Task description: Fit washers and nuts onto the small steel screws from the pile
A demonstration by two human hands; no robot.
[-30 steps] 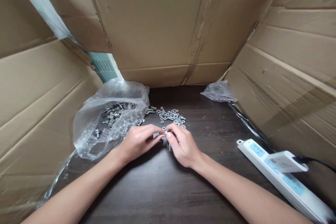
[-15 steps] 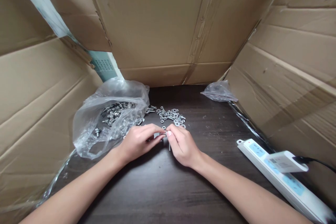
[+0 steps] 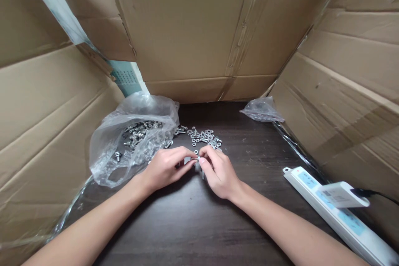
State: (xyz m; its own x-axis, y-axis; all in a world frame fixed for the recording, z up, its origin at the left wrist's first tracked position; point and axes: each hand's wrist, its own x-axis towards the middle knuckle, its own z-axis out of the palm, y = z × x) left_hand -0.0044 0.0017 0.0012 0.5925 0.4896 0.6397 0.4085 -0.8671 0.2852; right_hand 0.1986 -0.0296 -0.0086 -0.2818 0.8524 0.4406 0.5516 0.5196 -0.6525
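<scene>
Pinching close together, the two hands meet in the middle of the frame, low over the dark table (image 3: pixel 193 224). The right hand (image 3: pixel 218 172) has its thumb and first finger shut tight on a thin bolt (image 3: pixel 202 172). The bolt's end pokes down below the fingers. The left hand (image 3: pixel 165 168) is shut too. Its fingertips squeeze a tiny metal bit (image 3: pixel 198 158) right at the top of the bolt. The bit is too small to tell if it is a nut or a washer. The fingertips of both hands touch each other there.

Not much has changed in the last second. The hands sit in almost the same spot, with the same tight pinch. Only the view has slid a little, so everything sits a touch more to the right in the frame. That tells me the bit and the bolt have stayed together between the fingers, and the work is small and slow.

Just behind the hands lies a loose pile (image 3: pixel 204 136) of nuts and washers. To the left is a clear bag (image 3: pixel 134 141) full of bolts, open toward the pile. A small bag (image 3: pixel 262 110) lies at the back right. A white power strip (image 3: pixel 339 220) with a plug (image 3: pixel 341 194) in it sits at the lower right. Cardboard (image 3: pixel 193 29) stands all around.
</scene>
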